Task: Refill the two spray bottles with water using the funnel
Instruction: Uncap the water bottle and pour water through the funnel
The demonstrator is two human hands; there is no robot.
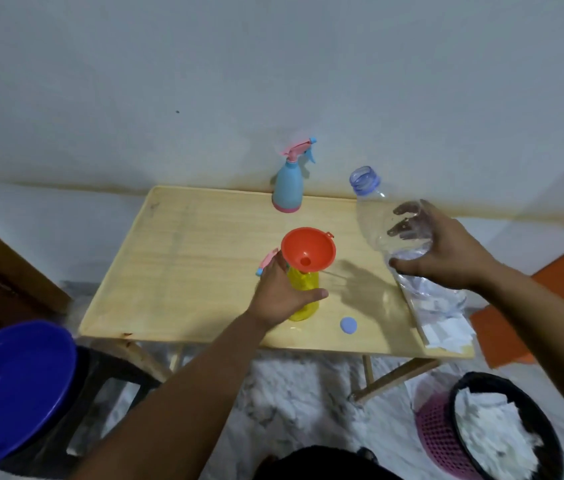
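Observation:
An orange funnel [308, 249] sits in the neck of a yellow spray bottle [304, 296] standing near the middle of the wooden table [183, 258]. My left hand [284, 292] is wrapped around the yellow bottle. A pink and blue spray head [266, 261] lies just behind that hand. My right hand [446, 251] grips a large clear water bottle [391, 223], uncapped, held above the table's right side with its mouth tilted up and to the left. A blue spray bottle [288, 183] with its pink trigger head on stands at the table's far edge.
A blue bottle cap [348, 324] lies on the table near the front edge. White paper towels [443, 327] lie at the right front corner. A blue basin [10, 389] sits on a stool at the lower left. A pink waste basket [481, 431] stands at the lower right.

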